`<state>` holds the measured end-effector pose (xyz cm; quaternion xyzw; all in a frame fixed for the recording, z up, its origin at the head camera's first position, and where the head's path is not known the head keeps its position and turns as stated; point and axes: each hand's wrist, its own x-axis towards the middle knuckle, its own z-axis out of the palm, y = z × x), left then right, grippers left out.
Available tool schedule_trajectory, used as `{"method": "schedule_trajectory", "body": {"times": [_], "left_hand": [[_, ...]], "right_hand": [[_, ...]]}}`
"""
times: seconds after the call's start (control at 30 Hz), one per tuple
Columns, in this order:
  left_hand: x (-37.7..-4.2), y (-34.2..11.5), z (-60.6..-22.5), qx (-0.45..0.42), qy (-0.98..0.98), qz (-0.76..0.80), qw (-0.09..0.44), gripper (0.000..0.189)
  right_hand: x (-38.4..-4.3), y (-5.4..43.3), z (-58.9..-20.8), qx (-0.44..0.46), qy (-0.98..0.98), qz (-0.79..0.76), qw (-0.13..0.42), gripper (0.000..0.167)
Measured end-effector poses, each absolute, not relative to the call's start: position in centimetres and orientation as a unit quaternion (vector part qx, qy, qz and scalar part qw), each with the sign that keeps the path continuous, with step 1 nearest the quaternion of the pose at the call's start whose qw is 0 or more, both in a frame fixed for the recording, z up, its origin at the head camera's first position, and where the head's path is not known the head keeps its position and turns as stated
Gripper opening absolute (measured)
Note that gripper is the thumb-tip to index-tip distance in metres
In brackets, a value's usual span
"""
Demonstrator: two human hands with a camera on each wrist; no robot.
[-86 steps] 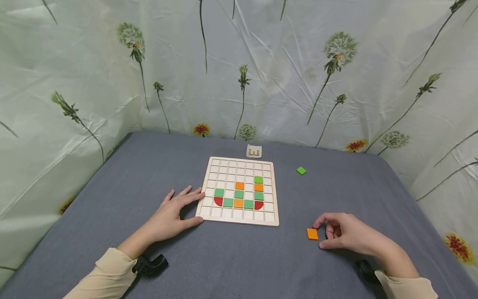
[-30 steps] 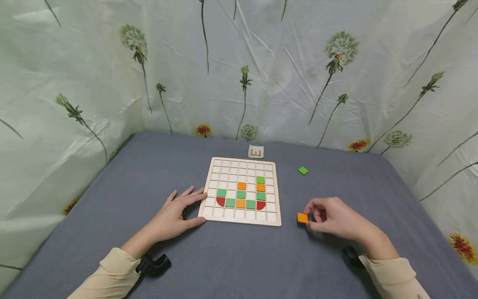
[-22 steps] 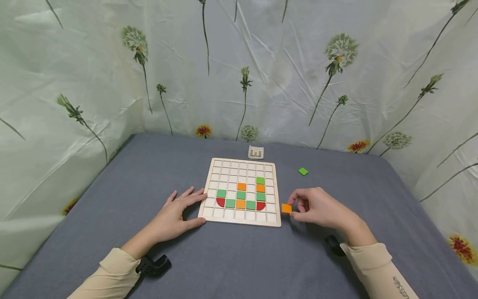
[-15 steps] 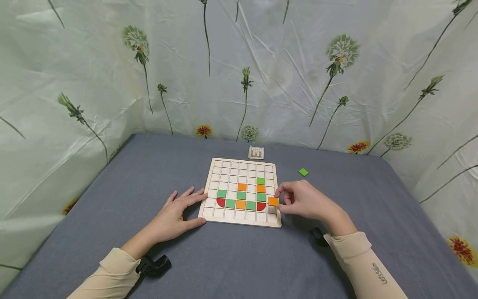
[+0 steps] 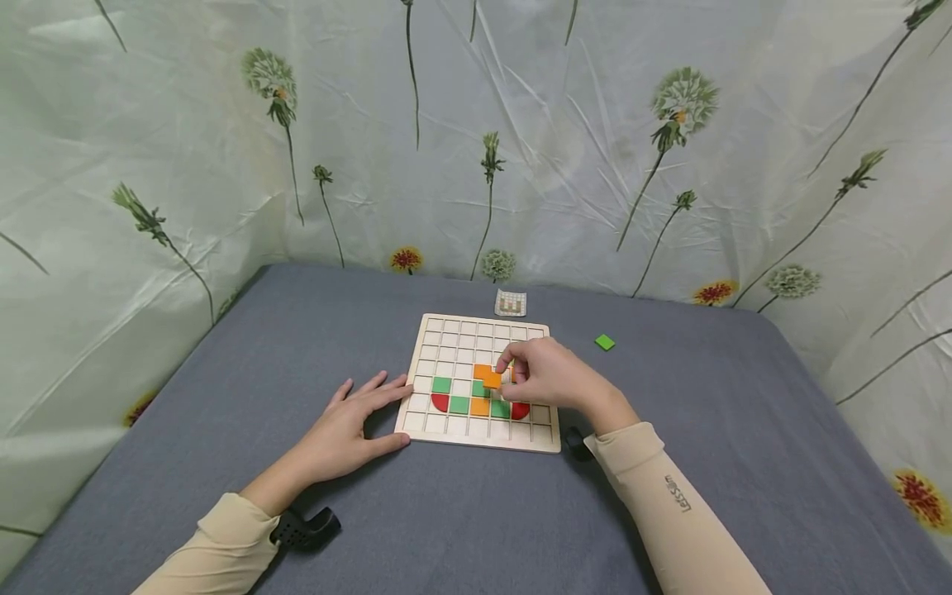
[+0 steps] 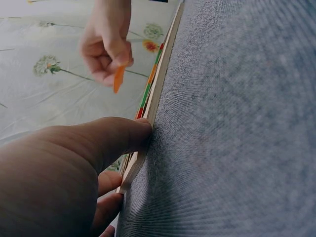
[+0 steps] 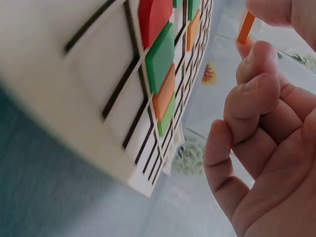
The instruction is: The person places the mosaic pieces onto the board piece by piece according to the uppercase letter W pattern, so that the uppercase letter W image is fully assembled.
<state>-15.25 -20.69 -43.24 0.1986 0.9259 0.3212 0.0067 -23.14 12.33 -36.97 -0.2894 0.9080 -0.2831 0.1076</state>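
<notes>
A wooden grid board (image 5: 476,444) lies on the table, with red, green and orange tiles set in some of its squares. My left hand (image 5: 342,434) rests at the board's left side, thumb and fingers spread and touching its edge. Above the grid, my right hand (image 5: 554,376) pinches an orange square tile (image 5: 492,381) between thumb and forefinger. In the left wrist view this orange tile (image 6: 118,79) hangs clear of the board. The right wrist view shows it edge-on. My right hand hides the tiles in the board's right column in the head view.
A loose green tile (image 5: 605,342) lies on the grey cloth (image 5: 684,397) right of the board. Behind the board is a small pattern card (image 5: 511,303) with a printed grid. A flowered curtain (image 5: 565,165) hangs along the back.
My right hand took up the orange tile from the cloth at the right and carried it leftward over the board. My left hand has stayed at the board's edge.
</notes>
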Motion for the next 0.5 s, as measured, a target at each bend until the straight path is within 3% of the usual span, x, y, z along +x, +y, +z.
{"method": "schedule_trajectory", "body": {"times": [0.5], "left_hand": [[-15.3, -20.8, -43.1, 0.2, 0.925, 0.323, 0.009, 0.066]], "right_hand": [[-25.6, 7.7, -37.7, -0.286, 0.913, -0.265, 0.121, 0.019]]}}
